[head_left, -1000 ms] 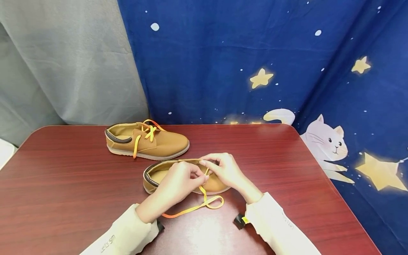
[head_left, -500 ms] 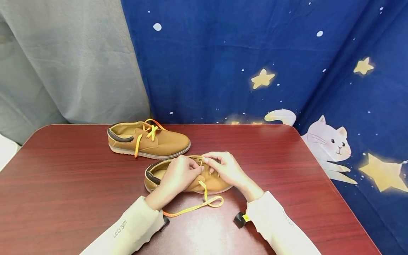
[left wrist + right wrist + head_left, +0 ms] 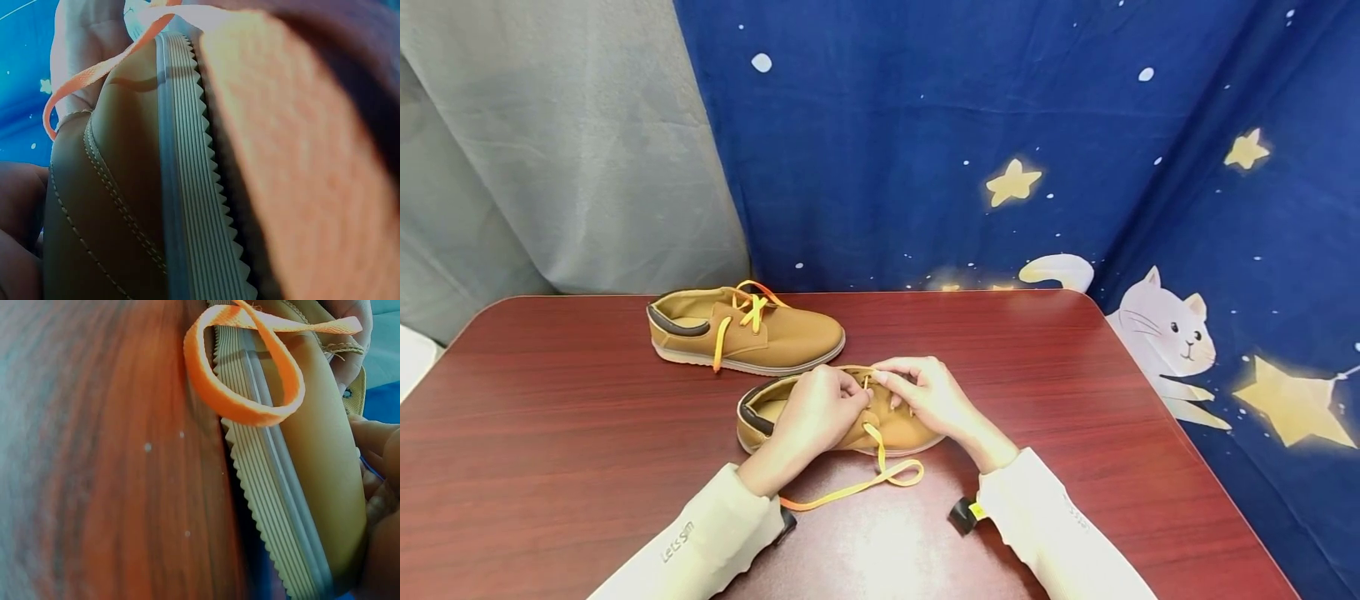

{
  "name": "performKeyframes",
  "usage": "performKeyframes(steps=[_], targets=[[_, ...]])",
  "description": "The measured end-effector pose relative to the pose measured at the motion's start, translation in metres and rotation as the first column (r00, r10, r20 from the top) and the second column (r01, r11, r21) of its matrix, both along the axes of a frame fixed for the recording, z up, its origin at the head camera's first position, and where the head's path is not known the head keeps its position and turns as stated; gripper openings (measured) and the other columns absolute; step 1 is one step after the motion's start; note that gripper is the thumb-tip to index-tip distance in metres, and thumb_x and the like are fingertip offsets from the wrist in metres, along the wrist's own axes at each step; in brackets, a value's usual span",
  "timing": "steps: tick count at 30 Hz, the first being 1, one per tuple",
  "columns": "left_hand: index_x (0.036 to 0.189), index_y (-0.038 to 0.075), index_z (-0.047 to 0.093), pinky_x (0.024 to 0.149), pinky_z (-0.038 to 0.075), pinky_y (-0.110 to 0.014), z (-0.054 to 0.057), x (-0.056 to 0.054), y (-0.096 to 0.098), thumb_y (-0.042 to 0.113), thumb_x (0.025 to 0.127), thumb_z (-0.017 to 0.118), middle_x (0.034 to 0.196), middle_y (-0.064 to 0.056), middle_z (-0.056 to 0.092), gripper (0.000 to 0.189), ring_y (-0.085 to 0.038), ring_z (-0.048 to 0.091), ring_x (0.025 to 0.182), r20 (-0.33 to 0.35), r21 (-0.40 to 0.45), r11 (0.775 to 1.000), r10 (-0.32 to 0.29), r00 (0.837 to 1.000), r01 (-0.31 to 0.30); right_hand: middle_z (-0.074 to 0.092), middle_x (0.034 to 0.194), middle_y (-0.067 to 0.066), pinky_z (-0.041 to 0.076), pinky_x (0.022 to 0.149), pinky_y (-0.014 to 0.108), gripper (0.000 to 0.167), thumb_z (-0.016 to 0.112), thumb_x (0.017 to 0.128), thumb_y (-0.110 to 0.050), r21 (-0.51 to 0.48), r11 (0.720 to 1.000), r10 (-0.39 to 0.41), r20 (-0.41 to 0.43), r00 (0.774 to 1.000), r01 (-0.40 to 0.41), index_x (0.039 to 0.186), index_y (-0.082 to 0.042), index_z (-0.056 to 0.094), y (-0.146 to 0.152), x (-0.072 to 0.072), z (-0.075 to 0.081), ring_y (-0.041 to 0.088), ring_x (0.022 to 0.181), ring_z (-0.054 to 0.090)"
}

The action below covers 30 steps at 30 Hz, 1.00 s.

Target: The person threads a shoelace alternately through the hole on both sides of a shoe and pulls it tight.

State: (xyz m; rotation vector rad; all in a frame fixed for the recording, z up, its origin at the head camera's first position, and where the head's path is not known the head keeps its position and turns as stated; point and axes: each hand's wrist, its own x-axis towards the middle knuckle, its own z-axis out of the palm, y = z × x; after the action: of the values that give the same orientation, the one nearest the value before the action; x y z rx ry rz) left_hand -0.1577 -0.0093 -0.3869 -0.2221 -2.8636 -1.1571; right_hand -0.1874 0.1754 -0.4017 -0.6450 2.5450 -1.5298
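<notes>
A tan lace-up shoe [image 3: 913, 432] lies near the table's middle, toe to the right. My left hand [image 3: 816, 417] reaches over its near side. Its thumb and index finger pinch a short stretch of yellow shoelace [image 3: 867, 382] at the eyelets. From across the toe, my right hand [image 3: 928, 398] holds the far eyelet flap of the shoe between thumb and fingers. A loose yellow-orange lace [image 3: 904, 473] leaves the near flap and loops on the tabletop. The right wrist view shows that loop [image 3: 244, 415] large beside the sole [image 3: 262, 494]. My fingertips partly hide the eyelets.
The matching shoe [image 3: 797, 337], its lace crossed at the front, stands behind and to the left. A red-brown wooden table [image 3: 587, 467] carries both. Grey [image 3: 587, 150] and blue star-patterned [image 3: 887, 150] curtains hang behind the far edge.
My left fingers have moved back and left, from the near flap up toward the far eyelets, with the lace pinched. The near flap now shows. My right hand stays almost in place.
</notes>
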Motion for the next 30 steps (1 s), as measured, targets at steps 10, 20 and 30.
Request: performKeyframes(steps=[10,20,30], targets=[[0.056,0.019,0.067,0.052,0.035,-0.025,0.001,0.0,-0.001,0.021,0.087,0.07,0.05,0.011,0.049,0.031,-0.008,0.042,0.05,0.004,0.006,1.0,-0.001,1.0,0.001,0.063,0.062,0.006,0.044,0.045,0.025,0.024,0.057,0.104,-0.025,-0.043,0.999,-0.017,0.042,0.999,0.019,0.107,-0.01,0.077,-0.002,-0.004,-0.001,0.009,0.05,0.053],[0.057,0.019,0.066,0.048,0.03,-0.025,-0.002,0.001,0.004,0.022,0.088,0.07,0.048,0.011,0.044,0.031,-0.008,0.037,0.047,0.015,0.004,1.0,-0.003,1.0,0.003,0.068,0.072,-0.004,0.042,0.046,0.02,0.019,0.073,0.092,-0.018,-0.09,0.992,-0.072,0.194,0.978,0.091,0.101,-0.002,0.079,-0.007,-0.006,0.004,0.007,0.052,0.051],[0.083,0.015,0.077,0.05,0.034,-0.028,0.02,0.014,-0.006,0.025,0.094,0.068,0.057,0.007,0.053,0.017,-0.012,0.044,0.051,-0.123,-0.124,0.991,-0.057,0.991,0.042,0.068,0.075,-0.007,0.043,0.049,0.018,0.023,0.067,0.097,-0.018,-0.184,0.974,-0.085,0.245,0.966,0.133,0.104,0.003,0.073,-0.019,-0.001,0.004,0.006,0.055,0.055]])
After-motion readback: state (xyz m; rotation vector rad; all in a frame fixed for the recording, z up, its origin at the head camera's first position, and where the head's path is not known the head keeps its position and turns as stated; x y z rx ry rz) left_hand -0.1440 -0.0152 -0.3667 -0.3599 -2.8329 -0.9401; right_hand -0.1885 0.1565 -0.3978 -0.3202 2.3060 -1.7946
